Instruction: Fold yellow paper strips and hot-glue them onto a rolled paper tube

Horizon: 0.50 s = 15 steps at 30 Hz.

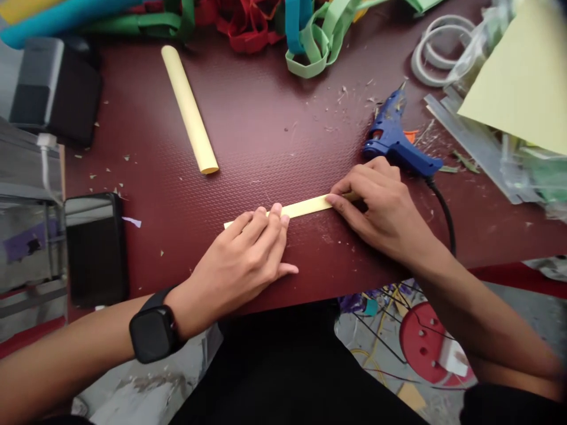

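A narrow pale yellow paper strip (306,207) lies slantwise near the front of the dark red table (274,147). My left hand (248,254) rests flat over the strip's left part, fingers stretched out and thumb apart. At the right part, my right hand (376,203) pinches the strip between thumb and fingers; its far end is partly hidden under that hand. Beyond the strip, a rolled yellow paper tube (190,112) lies on the table. Just past my right hand lies a blue glue gun (394,133) on its side, its nozzle pointing away.
At the left are a black phone (95,248) and a black power adapter (55,91) with a white cable. Coloured paper loops (310,53) line the back. Tape rolls (438,53), plastic bags and a yellow sheet (522,82) lie at the right. The glue gun's cord (444,212) runs off the front edge.
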{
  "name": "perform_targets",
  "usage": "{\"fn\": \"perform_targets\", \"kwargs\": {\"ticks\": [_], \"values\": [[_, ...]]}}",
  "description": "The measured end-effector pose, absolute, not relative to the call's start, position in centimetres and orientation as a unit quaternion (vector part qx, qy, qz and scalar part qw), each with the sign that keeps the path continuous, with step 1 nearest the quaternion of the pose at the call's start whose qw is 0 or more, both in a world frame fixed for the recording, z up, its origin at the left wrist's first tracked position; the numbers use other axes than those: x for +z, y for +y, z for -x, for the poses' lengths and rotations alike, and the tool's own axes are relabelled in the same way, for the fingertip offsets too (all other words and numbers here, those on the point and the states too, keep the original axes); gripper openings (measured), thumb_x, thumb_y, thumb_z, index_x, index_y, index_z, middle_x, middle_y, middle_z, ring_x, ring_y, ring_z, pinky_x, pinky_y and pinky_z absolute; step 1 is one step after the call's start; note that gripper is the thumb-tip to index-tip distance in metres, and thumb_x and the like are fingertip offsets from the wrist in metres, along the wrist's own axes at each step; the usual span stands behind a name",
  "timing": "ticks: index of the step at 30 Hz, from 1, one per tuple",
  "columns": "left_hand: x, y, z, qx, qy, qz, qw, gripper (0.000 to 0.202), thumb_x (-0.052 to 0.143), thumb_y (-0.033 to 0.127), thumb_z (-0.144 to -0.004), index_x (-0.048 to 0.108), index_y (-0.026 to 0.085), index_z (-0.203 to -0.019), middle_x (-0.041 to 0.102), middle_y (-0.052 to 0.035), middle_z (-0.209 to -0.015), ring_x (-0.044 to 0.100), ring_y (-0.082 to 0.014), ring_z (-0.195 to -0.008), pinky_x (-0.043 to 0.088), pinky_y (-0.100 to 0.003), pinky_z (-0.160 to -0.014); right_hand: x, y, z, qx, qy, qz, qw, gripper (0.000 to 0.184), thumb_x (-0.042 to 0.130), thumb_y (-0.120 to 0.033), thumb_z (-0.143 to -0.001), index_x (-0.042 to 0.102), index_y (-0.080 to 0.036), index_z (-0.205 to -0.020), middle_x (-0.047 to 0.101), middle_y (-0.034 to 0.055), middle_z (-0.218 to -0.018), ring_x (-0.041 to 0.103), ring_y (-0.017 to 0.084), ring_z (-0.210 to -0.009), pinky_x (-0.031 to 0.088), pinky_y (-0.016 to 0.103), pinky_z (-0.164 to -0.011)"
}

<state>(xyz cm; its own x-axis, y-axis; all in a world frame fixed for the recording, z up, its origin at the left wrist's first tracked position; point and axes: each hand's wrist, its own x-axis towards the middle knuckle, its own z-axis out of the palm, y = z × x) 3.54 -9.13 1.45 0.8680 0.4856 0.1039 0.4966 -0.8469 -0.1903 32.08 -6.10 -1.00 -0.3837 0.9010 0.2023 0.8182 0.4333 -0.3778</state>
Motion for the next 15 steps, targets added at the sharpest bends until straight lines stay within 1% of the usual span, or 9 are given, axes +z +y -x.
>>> {"fn": "perform_targets", "kwargs": {"ticks": [2, 6, 10, 13, 15], "values": [[1.49, -9.19, -3.53, -0.026, -0.258, 0.960, 0.104, 0.077, 0.048, 0.057, -0.116, 0.063, -0.010, -0.150, 0.070, -0.0298, -0.148, 0.073, -0.0401, -0.126, 0.060, -0.049, -0.107, -1.00, -6.12, -31.97, 0.105, -0.826, 0.524, 0.181, 0.024, 0.053, -0.033, -0.112, 0.067, -0.022, -0.096, 0.072, 0.0080, -0.091, 0.061, 0.030, -0.097, 0.042, 0.045, -0.089], [1.49, -9.24, -3.61, -0.025, -0.257, 0.961, 0.102, 0.078, 0.048, 0.057, -0.116, 0.062, -0.011, -0.150, 0.069, -0.0313, -0.149, 0.073, -0.0402, -0.126, 0.059, -0.049, -0.107, -1.06, -6.16, -31.61, 0.072, -0.829, 0.536, 0.145, 0.032, 0.044, -0.035, -0.115, 0.066, -0.021, -0.096, 0.071, 0.0101, -0.093, 0.061, 0.031, -0.098, 0.040, 0.045, -0.088], [1.59, -9.29, -3.71, -0.018, -0.256, 0.961, 0.106, 0.077, 0.047, 0.057, -0.117, 0.061, -0.011, -0.151, 0.069, -0.0300, -0.150, 0.072, -0.0397, -0.125, 0.058, -0.049, -0.108, -1.09, -6.08, -31.34, 0.043, -0.832, 0.541, 0.119, 0.035, 0.042, -0.034, -0.116, 0.067, -0.020, -0.096, 0.070, 0.0114, -0.094, 0.059, 0.032, -0.099, 0.037, 0.045, -0.087], [1.79, -9.16, -3.76, -0.009, -0.265, 0.959, 0.098, 0.074, 0.045, 0.055, -0.118, 0.060, -0.006, -0.155, 0.070, -0.0267, -0.150, 0.071, -0.0381, -0.126, 0.058, -0.047, -0.107, -1.02, -6.06, -31.24, 0.038, -0.831, 0.543, 0.113, 0.035, 0.042, -0.034, -0.116, 0.068, -0.019, -0.097, 0.071, 0.0122, -0.094, 0.058, 0.032, -0.099, 0.037, 0.046, -0.088], [2.00, -8.96, -3.85, 0.002, -0.270, 0.959, 0.088, 0.070, 0.045, 0.054, -0.118, 0.059, -0.002, -0.158, 0.072, -0.0239, -0.148, 0.071, -0.0362, -0.124, 0.059, -0.045, -0.102, -0.93, -6.10, -31.18, 0.040, -0.828, 0.548, 0.111, 0.035, 0.044, -0.035, -0.115, 0.069, -0.019, -0.097, 0.072, 0.0125, -0.096, 0.059, 0.033, -0.101, 0.037, 0.047, -0.088]]}}
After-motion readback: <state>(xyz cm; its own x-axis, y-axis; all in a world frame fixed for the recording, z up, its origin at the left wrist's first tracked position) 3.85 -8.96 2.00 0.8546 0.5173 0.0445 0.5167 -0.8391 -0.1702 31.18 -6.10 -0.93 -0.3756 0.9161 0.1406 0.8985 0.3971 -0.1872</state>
